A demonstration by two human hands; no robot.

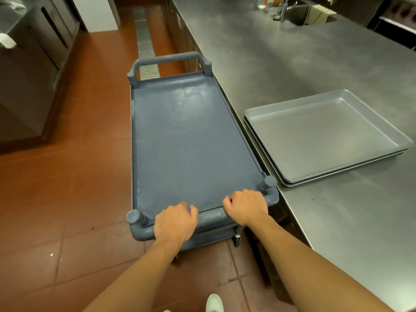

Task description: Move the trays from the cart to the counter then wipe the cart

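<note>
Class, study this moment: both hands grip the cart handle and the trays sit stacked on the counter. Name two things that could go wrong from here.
1. The cart stands tight against the counter; pushed by the left hand and right hand, it may scrape or jam on the counter edge.
2. The trays lie close to the counter's edge beside the cart, so a bump could shift them off.
</note>
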